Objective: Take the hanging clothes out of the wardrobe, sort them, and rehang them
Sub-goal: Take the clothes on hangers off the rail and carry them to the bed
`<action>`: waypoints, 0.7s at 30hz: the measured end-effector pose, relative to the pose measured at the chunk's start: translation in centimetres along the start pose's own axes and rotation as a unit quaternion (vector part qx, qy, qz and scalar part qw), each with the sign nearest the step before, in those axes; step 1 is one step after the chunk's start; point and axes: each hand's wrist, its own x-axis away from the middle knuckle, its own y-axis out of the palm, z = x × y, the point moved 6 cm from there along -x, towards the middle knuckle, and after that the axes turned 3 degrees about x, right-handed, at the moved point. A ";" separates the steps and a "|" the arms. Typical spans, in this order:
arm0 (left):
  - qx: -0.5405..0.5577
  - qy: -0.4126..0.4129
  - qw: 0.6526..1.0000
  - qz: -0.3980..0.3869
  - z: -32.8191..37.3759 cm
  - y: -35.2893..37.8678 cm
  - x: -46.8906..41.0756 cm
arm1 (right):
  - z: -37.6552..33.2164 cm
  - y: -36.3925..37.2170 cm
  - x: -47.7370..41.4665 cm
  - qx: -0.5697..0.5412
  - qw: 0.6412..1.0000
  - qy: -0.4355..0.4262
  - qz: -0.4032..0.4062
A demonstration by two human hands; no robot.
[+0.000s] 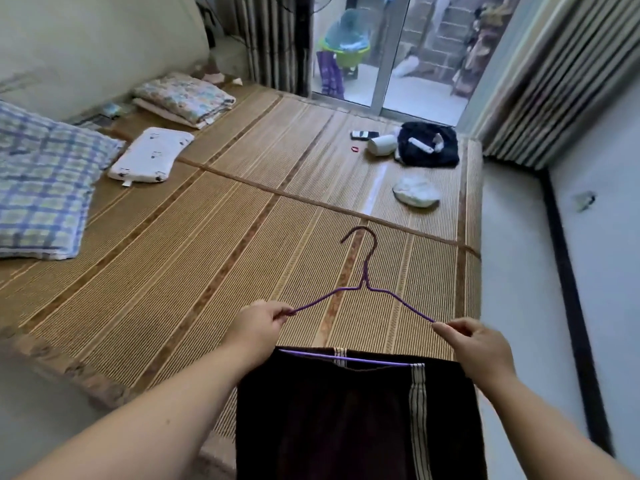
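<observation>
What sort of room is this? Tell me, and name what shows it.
Probably a bedroom: a woven sleeping mat covers a raised platform, with a plaid pillow and a folded quilt lying on it.

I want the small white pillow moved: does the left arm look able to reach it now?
Probably not: the left grip pinches the hanger, and the pillow lies far up the mat.

The head view looks forward and down, close over the left hand (258,323) and right hand (479,344), facing the glass door (394,46).
</observation>
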 end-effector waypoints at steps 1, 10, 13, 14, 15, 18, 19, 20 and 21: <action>0.004 -0.012 1.000 -0.011 0.4 1.5 -1.5 | 1.2 0.2 -1.6 0.006 1.000 0.009 -0.008; -0.034 -0.112 0.991 -0.070 -1.0 11.5 -12.3 | 10.3 8.1 -14.2 0.110 0.981 0.091 -0.130; -0.056 -0.110 0.988 -0.092 -1.6 14.1 -15.4 | 13.1 11.2 -17.0 0.137 0.965 0.132 -0.180; -0.058 -0.105 0.988 -0.096 -1.8 14.7 -16.5 | 13.8 12.0 -17.8 0.143 0.962 0.142 -0.184; -0.057 -0.100 0.989 -0.097 -1.9 15.1 -17.6 | 14.4 12.8 -18.6 0.152 0.960 0.150 -0.184; -0.059 -0.094 0.990 -0.090 -2.5 15.8 -19.3 | 15.0 14.2 -20.2 0.166 0.958 0.168 -0.160; -0.062 -0.099 0.989 -0.089 -3.0 15.8 -19.3 | 14.8 14.6 -20.4 0.165 0.960 0.171 -0.150; -0.060 -0.107 0.988 -0.092 -3.5 15.9 -19.0 | 14.5 14.9 -20.4 0.168 0.961 0.165 -0.143; -0.054 -0.118 0.987 -0.096 -4.0 15.7 -18.4 | 14.0 15.4 -20.4 0.174 0.962 0.154 -0.147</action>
